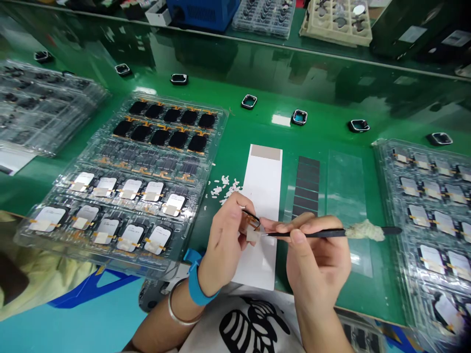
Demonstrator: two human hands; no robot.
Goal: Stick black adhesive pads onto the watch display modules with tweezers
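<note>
My left hand (227,240) is closed around a small watch screen (252,224) with a dark edge, an orange flex cable and a pale patch on its back. In my right hand (318,260) is a pair of black tweezers (324,234), with whitish wrapping around the rear part. The tweezers' tip meets the pale patch, or lies just in front of it; I cannot tell which. Below both hands lies a long white sheet (262,184) with a grey-brown strip at its far end. Fingers hide part of the screen.
To the left, a clear tray (217,147) carries rows of screens. Another filled tray (390,196) stands at the right. Small white scraps (225,189), a strip of dark rectangles (307,184) and a clear film (346,191) lie nearby. Several watch frames (249,101) line the back.
</note>
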